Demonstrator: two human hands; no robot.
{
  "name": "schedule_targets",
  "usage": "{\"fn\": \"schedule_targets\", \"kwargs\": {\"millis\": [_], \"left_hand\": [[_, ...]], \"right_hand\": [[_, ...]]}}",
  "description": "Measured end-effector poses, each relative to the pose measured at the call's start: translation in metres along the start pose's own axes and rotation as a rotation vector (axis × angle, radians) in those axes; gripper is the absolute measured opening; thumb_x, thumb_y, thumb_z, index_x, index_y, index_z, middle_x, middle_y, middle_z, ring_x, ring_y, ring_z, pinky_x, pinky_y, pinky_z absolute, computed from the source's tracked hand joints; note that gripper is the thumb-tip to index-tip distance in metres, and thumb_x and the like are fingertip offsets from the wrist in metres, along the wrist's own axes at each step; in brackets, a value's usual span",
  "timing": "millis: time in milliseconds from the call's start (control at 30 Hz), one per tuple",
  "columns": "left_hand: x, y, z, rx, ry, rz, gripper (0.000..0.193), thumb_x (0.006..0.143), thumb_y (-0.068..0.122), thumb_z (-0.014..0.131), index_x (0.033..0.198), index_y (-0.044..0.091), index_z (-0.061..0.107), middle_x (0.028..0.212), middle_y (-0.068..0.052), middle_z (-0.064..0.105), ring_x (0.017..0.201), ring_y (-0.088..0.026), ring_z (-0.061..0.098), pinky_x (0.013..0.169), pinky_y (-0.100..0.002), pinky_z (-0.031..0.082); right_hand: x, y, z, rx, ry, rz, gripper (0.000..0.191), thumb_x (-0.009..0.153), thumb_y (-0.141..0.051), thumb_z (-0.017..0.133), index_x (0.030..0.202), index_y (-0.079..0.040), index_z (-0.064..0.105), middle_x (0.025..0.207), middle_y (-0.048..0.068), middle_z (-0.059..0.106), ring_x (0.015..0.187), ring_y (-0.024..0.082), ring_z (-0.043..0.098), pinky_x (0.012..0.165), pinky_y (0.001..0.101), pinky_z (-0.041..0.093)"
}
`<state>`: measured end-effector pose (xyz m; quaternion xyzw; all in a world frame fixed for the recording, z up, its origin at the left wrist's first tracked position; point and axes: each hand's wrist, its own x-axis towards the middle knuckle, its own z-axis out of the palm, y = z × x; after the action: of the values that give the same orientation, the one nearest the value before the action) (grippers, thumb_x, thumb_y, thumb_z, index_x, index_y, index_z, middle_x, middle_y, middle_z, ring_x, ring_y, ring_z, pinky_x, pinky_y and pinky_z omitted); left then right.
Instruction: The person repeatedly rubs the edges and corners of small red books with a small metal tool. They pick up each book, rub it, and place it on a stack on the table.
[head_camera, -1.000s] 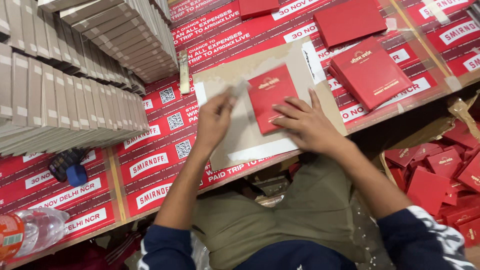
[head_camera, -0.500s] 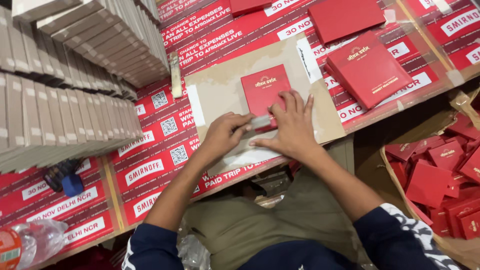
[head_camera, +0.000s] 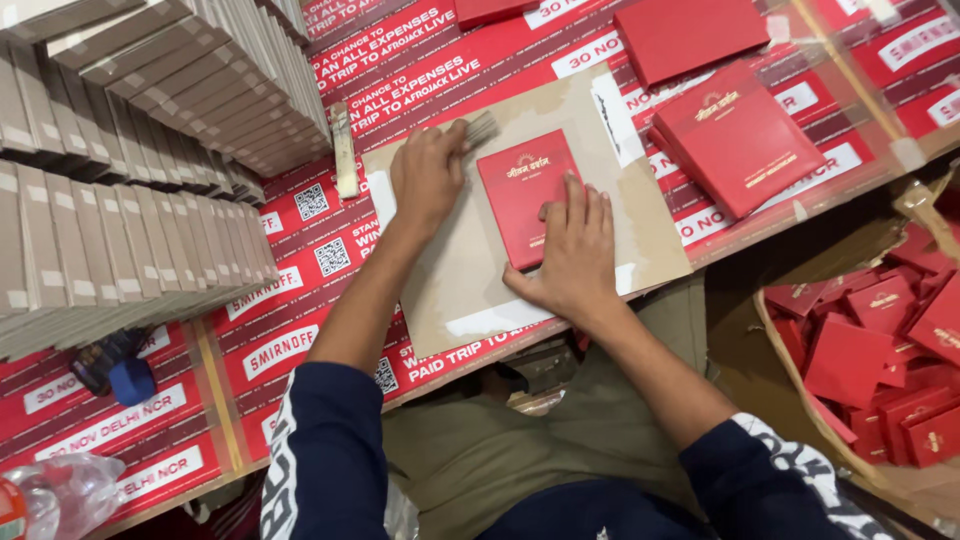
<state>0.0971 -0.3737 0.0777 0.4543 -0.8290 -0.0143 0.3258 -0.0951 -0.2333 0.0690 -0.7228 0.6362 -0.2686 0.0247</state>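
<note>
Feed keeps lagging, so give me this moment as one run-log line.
left hand: holds brush at small red booklet cover | right hand: flat on cover | base: brown cardboard sheet

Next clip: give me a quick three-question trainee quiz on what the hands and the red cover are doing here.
1. True or false: the right hand lies flat on the small red cover.
2. What does the left hand hold? A) a brush B) scissors C) a tape roll
3. What does the red cover rest on?

Key
1. True; the fingers press on its lower right part.
2. A; the brush has its bristles near the cover's top left corner.
3. A brown cardboard sheet lying on the table, which is covered in red printed sheets.
</note>
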Motion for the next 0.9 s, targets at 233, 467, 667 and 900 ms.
{"fn": "schedule_targets", "kwargs": {"millis": [233,467,667,900], "left_hand": [[-0.056,0.022,-0.018,-0.233,-0.171,-0.022,0.019,0.086,0.007,0.064,0.101,0.011,0.074,0.082,-0.013,0.068,0.082,-0.034,0.065,0.076,-0.049,0.048],[-0.060,-0.010,-0.064,-0.446,-0.116,-0.272,0.016,0.094,0.007,0.067,0.110,0.003,0.067,0.089,-0.015,0.068,0.079,-0.029,0.069,0.070,-0.046,0.054],[-0.103,0.020,-0.050,-0.266,-0.359,0.116,0.028,0.084,0.008,0.071,0.111,0.010,0.075,0.090,-0.005,0.070,0.089,-0.024,0.064,0.081,-0.042,0.040],[-0.072,0.010,-0.035,-0.210,-0.246,0.129,0.031,0.086,0.004,0.068,0.115,0.013,0.075,0.092,-0.002,0.068,0.091,-0.024,0.061,0.083,-0.040,0.038]], "right_hand": [[0.004,-0.006,-0.002,-0.009,-0.010,0.073,0.116,0.068,-0.061,0.080,0.150,0.008,0.037,0.155,0.040,0.028,0.139,0.056,0.032,0.117,0.0676,0.019],[0.022,0.043,-0.061,-0.071,-0.512,-0.177,0.124,0.051,-0.058,0.084,0.154,-0.010,0.035,0.162,0.029,0.019,0.147,0.055,0.013,0.110,0.0739,0.008],[0.031,0.034,-0.035,-0.074,-0.434,-0.299,0.133,0.053,-0.075,0.081,0.152,0.000,0.033,0.156,0.021,0.035,0.146,0.043,0.027,0.113,0.0751,0.007],[0.044,0.035,-0.033,-0.024,-0.397,-0.328,0.127,0.050,-0.074,0.082,0.150,-0.005,0.044,0.149,0.016,0.045,0.141,0.035,0.036,0.116,0.0715,0.011]]}}
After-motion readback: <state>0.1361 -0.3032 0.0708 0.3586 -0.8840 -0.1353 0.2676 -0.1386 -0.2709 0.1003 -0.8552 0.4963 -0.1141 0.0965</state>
